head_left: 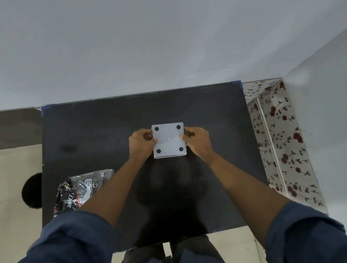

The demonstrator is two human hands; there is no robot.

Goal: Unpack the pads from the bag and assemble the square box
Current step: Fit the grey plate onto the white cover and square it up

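Note:
A flat white square box [168,140] with a black round pad near each corner sits at the middle of the black table [96,135]. My left hand [141,143] grips the box's left edge and my right hand [197,139] grips its right edge. A crumpled clear plastic bag [82,189] with dark print and a white label lies on the table at the near left, partly behind my left forearm.
A grey wall runs along the table's far edge. A cabinet with a red flower pattern [280,141] stands against the table's right side. A dark round object [32,191] sits on the pale floor beside the table's left edge.

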